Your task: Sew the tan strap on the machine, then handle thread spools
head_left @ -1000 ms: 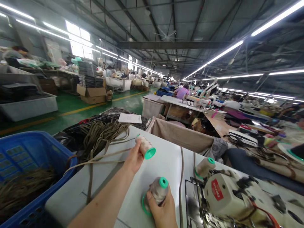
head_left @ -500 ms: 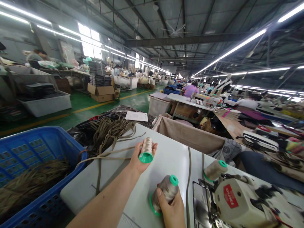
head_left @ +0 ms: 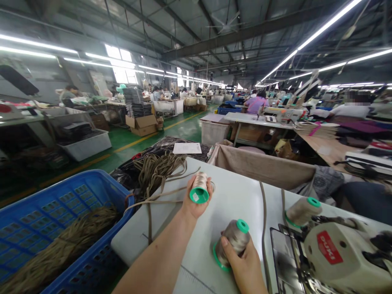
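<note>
My left hand [head_left: 196, 206] holds a light beige thread cone [head_left: 201, 183] with its green base turned toward me, above the white table [head_left: 228, 196]. Lower and to the right, my right hand [head_left: 245, 259] is wrapped around a grey-beige thread cone [head_left: 234, 241], tilted, its green top pointing up and right. Whether this cone touches the tabletop I cannot tell. A third thread cone [head_left: 301, 211], of similar grey-beige, leans behind the sewing machine [head_left: 332, 249]. A narrow olive strap [head_left: 263, 228] runs across the table between my right hand and the machine.
At left stands a blue plastic basket [head_left: 70, 192] with olive straps inside. More straps [head_left: 159, 169] are heaped beyond the table's far left corner, near a white paper [head_left: 186, 148]. A beige fabric-lined bin [head_left: 263, 165] borders the far edge. Several people work farther off.
The view has swung to the left, so everything sits farther right. Both hands still hold their cones; the left one's green base faces me a little more.
</note>
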`<state>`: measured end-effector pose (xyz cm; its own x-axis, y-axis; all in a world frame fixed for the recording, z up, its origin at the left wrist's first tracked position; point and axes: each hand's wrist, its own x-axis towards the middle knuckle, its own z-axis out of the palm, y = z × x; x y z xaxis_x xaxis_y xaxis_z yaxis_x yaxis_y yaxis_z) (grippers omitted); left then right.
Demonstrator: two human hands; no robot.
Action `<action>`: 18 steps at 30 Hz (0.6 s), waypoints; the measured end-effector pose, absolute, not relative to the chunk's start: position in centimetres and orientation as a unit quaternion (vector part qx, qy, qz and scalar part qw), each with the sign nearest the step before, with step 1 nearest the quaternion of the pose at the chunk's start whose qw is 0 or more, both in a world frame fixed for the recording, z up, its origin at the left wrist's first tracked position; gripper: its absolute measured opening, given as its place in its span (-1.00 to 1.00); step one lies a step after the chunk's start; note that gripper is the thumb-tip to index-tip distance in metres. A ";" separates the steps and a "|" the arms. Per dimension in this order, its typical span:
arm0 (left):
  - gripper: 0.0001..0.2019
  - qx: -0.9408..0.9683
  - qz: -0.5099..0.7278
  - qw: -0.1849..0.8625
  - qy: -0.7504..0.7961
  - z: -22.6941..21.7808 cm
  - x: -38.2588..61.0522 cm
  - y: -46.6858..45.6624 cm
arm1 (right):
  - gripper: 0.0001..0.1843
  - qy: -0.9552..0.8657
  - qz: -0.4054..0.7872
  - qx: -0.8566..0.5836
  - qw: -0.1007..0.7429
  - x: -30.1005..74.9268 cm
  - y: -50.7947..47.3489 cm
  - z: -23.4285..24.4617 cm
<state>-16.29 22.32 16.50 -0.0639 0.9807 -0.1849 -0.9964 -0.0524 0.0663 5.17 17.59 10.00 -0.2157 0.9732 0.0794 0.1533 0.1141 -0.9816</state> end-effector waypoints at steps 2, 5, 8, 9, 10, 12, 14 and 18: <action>-0.46 -0.027 0.709 0.701 0.064 16.5 -16.3 22.1 | -0.29 -0.608 0.482 -0.466 0.424 5.1 17.7 10.0; -0.34 0.003 0.703 0.710 0.037 16.4 -16.2 21.8 | -0.28 -0.608 0.483 -0.468 0.422 5.0 17.7 10.0; -0.29 0.014 0.706 0.707 0.026 16.6 -16.2 21.7 | -0.29 -0.611 0.482 -0.468 0.419 4.9 17.6 10.3; -0.29 0.013 0.707 0.706 0.026 16.6 -16.2 21.7 | -0.30 -0.613 0.481 -0.468 0.418 4.9 17.6 10.4; -0.29 0.010 0.708 0.706 0.027 16.7 -16.2 21.6 | -0.31 -0.614 0.481 -0.467 0.417 4.9 17.5 10.6; -0.29 0.006 0.706 0.708 0.029 16.9 -16.2 21.5 | -0.32 -0.619 0.479 -0.464 0.414 4.8 17.4 10.9; -0.29 0.006 0.702 0.711 0.028 17.1 -16.3 21.4 | -0.35 -0.625 0.477 -0.462 0.410 4.8 17.3 11.1; -0.32 0.017 0.699 0.715 0.022 17.1 -16.0 21.3 | -0.35 -0.627 0.477 -0.464 0.406 4.9 17.3 11.0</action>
<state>-15.99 21.35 17.06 0.0227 0.9997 -0.0084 -0.9982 0.0231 0.0556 4.87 17.25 11.03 -0.2404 0.9684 0.0661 0.1944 0.1148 -0.9742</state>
